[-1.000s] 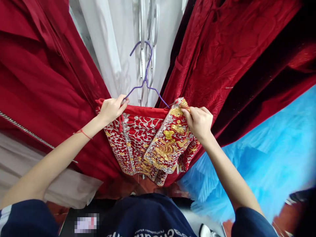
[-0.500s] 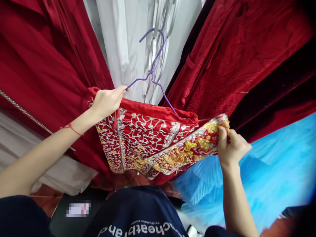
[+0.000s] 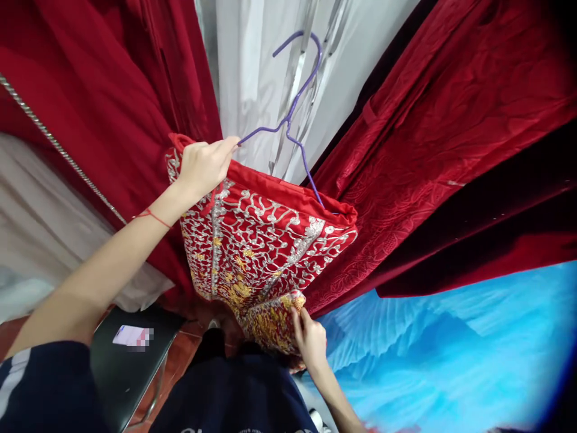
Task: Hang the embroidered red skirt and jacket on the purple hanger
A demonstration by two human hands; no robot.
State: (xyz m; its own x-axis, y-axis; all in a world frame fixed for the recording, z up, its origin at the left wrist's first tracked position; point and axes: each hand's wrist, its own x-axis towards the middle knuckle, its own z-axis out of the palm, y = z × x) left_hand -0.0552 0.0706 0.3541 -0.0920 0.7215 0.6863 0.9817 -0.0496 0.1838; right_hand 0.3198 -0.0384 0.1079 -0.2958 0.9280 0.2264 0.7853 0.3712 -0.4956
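- i see the left hand (image 3: 207,165) with its fingers closed over a thin purple wire hanger (image 3: 291,117) and the top edge of a red cloth garment embroidered in silver and gold (image 3: 265,234).
- the right hand (image 3: 311,337), nearer, pinches the garment's gold-worked corner.
- the garment is mid-scene, left of bright blue ruffled fabric (image 3: 406,355).
- near left, i see a flat black seat (image 3: 112,379).

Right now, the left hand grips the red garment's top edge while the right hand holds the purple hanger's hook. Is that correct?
No: the head view shows the right hand holding the embroidered flap of the red garment, not the hook.
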